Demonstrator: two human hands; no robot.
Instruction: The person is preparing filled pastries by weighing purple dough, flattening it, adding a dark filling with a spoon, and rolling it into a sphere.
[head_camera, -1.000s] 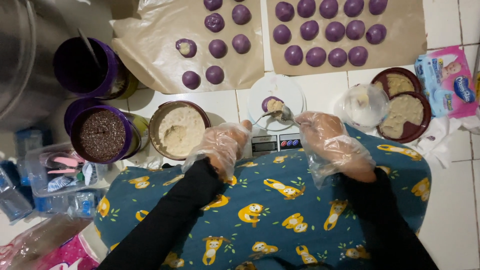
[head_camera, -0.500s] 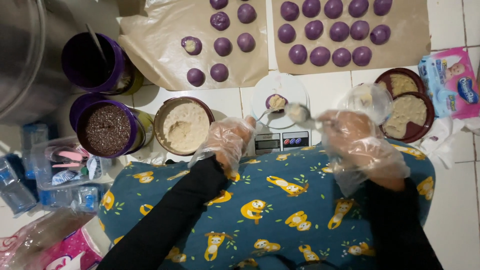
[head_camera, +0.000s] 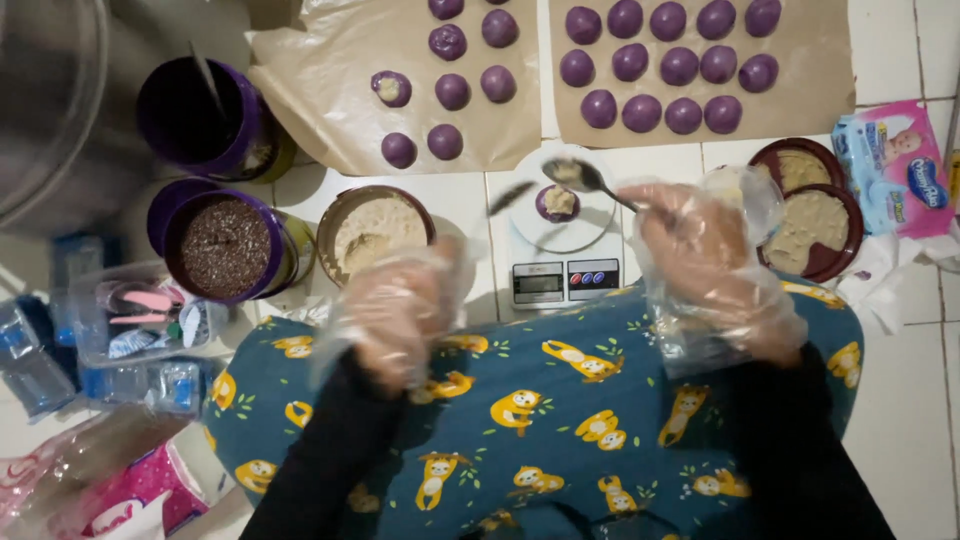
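A spoon (head_camera: 583, 177) is held in the right hand (head_camera: 700, 262), whose gloved fingers are closed around its handle; the bowl of the spoon, loaded with pale filling, hangs just above a purple dough piece (head_camera: 557, 203). That piece sits on the white plate of a small kitchen scale (head_camera: 556, 250), which stands on the tiled floor just beyond the lap, and a dab of pale filling already lies in its hollow. The left hand (head_camera: 398, 312), also gloved in clear plastic, is held low over the patterned cloth (head_camera: 540, 400) on the lap, near the bowl of pale filling (head_camera: 375, 228); its fingers are loosely curled and nothing is gripped in it.

The step in hand is judged to be the filling and weighing of one dough piece. For the next move, the spoon would need to be tipped or scraped so that the filling drops into the hollow without the dough being pushed off the plate, and the free hand would be needed to lift and close the piece.

Finished purple balls (head_camera: 660, 60) are lined up on brown paper (head_camera: 800, 110) beyond the scale, and more lie on a second sheet to the left, one of them open (head_camera: 391, 88). A tub of dark crumbs (head_camera: 225, 247) stands left of the filling bowl.
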